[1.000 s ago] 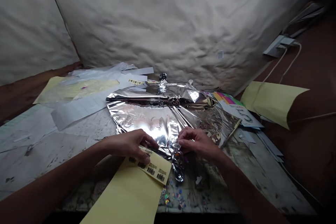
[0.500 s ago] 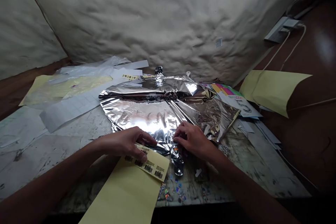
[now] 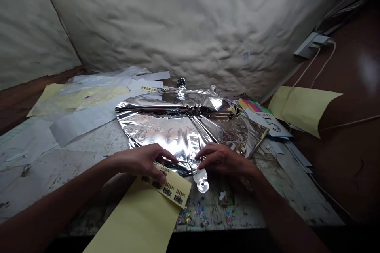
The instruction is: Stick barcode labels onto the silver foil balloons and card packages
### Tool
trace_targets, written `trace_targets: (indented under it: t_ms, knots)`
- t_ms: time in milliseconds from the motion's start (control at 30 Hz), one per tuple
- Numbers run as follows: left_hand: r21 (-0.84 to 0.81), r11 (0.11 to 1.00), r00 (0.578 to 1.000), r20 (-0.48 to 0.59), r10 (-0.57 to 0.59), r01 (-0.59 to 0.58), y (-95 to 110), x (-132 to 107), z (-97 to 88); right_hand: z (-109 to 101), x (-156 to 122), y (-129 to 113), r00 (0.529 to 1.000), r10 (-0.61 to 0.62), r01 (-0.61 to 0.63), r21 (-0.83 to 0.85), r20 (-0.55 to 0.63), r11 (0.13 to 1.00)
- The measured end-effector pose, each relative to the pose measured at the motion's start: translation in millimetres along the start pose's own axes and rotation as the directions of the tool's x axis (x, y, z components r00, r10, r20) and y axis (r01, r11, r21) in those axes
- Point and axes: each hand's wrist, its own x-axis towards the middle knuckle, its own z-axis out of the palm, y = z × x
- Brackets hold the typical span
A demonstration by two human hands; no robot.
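A flat, crumpled silver foil balloon lies on a worn white table. Its short filler neck points toward me. My left hand is closed on the top end of a long yellow sheet that carries several barcode labels, and its fingertips touch the balloon's near edge. My right hand rests on the foil just right of the neck, its fingers curled and pressed onto the balloon's lower edge.
Loose holographic confetti lies by the near table edge. White and yellow paper strips cover the back left. A colourful package and a yellow sheet lie to the right. A power strip with cables sits on the brown floor. A pale cushion wall stands behind.
My right hand has shifted from over the neck to the foil beside it, so the whole neck now shows flat. My left hand stays on the yellow sheet.
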Motion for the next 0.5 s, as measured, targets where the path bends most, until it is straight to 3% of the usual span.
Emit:
trace_targets:
  t_ms: [233,400,500]
  knots:
    - [-0.022,0.996,0.996,0.026,0.085,-0.084,7,-1,11.9,4,1,9,0.971,0.161,-0.111,0.266,-0.175,0.958]
    - [0.112,0.989,0.991,-0.086,0.103,-0.093,12,-7,26.5,-2,4,13,0.949,0.280,-0.164,0.535,-0.144,0.829]
    - [0.205,0.972,0.985,-0.106,0.135,-0.111,12,-10,31.8,-2,10,10,0.903,0.391,-0.216,0.604,-0.175,0.767]
